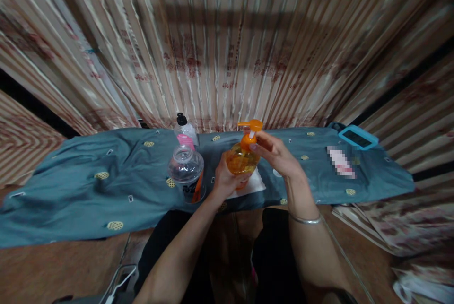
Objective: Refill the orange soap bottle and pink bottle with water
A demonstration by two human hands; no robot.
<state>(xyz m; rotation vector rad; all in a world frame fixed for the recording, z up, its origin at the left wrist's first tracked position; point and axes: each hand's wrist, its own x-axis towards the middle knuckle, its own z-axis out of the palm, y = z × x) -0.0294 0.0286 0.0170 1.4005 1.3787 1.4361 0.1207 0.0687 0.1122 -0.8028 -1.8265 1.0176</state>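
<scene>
Nearest the camera: two bare forearms reach forward over dark-clad knees; a thin metal bangle (305,220) sits on the right wrist.

Left hand (224,180) is wrapped around the lower body of the orange pump bottle (241,158), fingers closed on it from the near side. Right hand (275,152) is up at the neck, fingertips pinched on the orange collar just under the pump head (251,126). The hands are close together, both clamped on the same bottle.

Judgement: the work in hand looks like turning or seating the pump. To do it well, keep the left grip firm and low so the body does not twist, keep the bottle upright, and turn only at the collar, not the spout.

Bottle: clear plastic, amber-orange liquid, roughly rounded body, orange pump with a white stem showing. It stands over a white cloth (252,184) on the blue-grey patterned sheet (88,186).

Just left of it: a clear, empty-looking bottle (185,167); behind that, a black-capped bottle with a pink label (185,132).

Farther right on the sheet: a teal-framed device (358,137). Beyond: a striped curtain (227,44).
</scene>
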